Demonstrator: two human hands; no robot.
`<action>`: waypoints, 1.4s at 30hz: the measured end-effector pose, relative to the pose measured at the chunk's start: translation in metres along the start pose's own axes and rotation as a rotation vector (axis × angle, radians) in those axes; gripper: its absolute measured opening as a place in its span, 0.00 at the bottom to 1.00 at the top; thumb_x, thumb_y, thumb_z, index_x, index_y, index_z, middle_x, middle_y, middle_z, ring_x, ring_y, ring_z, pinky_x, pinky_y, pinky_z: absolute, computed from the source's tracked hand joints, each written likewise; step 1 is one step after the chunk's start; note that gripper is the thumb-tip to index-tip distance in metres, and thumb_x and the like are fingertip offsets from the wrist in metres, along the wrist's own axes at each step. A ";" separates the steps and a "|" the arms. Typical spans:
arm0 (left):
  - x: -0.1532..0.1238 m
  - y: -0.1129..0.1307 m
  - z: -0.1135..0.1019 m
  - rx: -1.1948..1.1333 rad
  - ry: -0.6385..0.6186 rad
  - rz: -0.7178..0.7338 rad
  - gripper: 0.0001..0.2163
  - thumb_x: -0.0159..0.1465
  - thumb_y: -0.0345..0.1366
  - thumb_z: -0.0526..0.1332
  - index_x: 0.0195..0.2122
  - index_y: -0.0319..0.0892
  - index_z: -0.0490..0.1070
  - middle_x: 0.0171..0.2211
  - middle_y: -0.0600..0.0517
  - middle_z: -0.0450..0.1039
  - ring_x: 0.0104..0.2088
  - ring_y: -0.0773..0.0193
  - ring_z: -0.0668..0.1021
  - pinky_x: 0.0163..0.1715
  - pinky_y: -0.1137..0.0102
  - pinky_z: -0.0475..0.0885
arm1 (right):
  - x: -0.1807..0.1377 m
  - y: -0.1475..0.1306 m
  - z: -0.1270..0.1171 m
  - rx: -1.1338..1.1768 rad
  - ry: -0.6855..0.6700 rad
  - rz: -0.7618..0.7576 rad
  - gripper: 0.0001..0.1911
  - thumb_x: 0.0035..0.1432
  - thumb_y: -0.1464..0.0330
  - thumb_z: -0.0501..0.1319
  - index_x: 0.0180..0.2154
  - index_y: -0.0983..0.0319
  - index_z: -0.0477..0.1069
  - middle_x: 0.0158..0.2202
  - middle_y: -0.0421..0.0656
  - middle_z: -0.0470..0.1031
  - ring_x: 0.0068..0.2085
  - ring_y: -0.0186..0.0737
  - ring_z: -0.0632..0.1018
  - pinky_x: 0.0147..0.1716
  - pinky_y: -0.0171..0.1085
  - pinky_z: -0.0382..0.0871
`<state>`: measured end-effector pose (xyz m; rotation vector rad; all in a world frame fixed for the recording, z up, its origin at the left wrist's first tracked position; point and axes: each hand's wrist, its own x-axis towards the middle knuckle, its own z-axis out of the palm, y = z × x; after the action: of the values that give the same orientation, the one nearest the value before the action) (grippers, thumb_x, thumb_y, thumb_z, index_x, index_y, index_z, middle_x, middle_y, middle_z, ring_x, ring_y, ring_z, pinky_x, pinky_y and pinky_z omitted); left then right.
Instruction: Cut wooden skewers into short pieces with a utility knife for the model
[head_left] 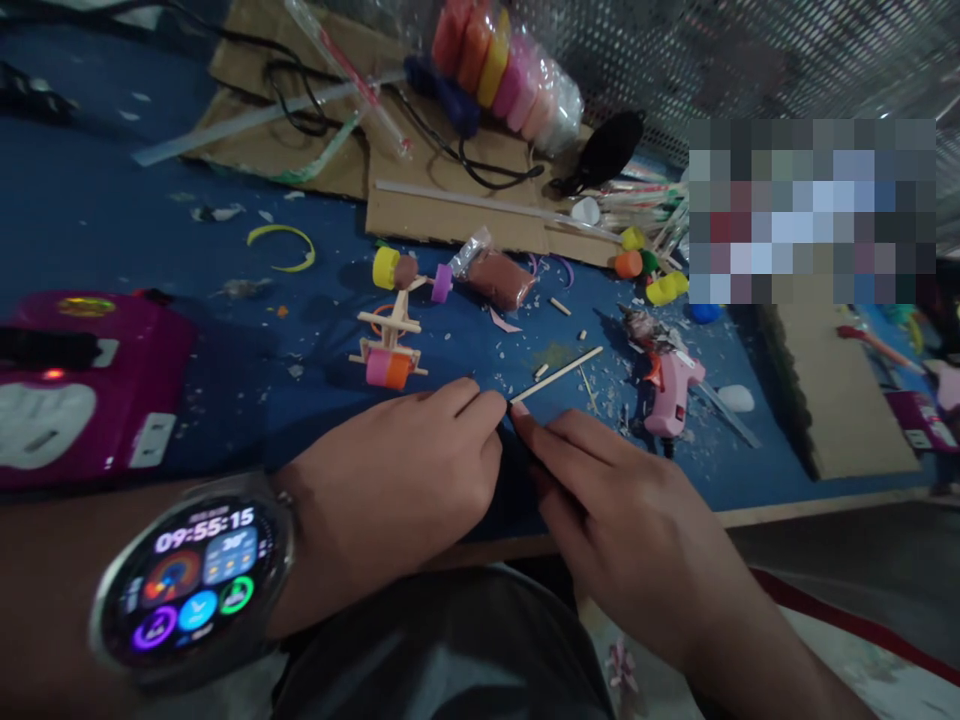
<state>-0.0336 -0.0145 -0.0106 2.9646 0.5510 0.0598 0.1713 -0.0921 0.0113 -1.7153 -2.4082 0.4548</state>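
Observation:
A thin wooden stick (559,374) lies at a slant on the blue table, its near end at the fingertips of both hands. My left hand (420,460), wearing a smartwatch, is closed in a pinch at that end. My right hand (615,500) meets it from the other side with fingers bent together; a small dark thing shows between the hands, too hidden to name. Just beyond my left hand stands a small wooden-stick frame (397,325) with yellow, purple, pink and orange round pieces. A pink glue gun (673,390) lies right of the stick.
A purple box (90,380) with a red light sits at the left. Cardboard (465,205), cables, plastic tubes and a bag of coloured clay (510,75) lie at the back. A brown clay packet (499,279) and scraps are scattered mid-table. More cardboard (832,370) lies at right.

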 end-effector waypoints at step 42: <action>0.001 0.000 0.005 0.040 0.051 0.008 0.08 0.67 0.27 0.61 0.43 0.34 0.79 0.36 0.44 0.72 0.37 0.49 0.77 0.26 0.61 0.75 | 0.004 0.009 -0.007 0.116 -0.048 -0.023 0.27 0.70 0.79 0.55 0.66 0.68 0.75 0.52 0.50 0.82 0.48 0.49 0.86 0.50 0.46 0.85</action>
<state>-0.0325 -0.0150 -0.0159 3.0117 0.5529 0.1268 0.1805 -0.0847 0.0142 -1.6449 -2.3801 0.6256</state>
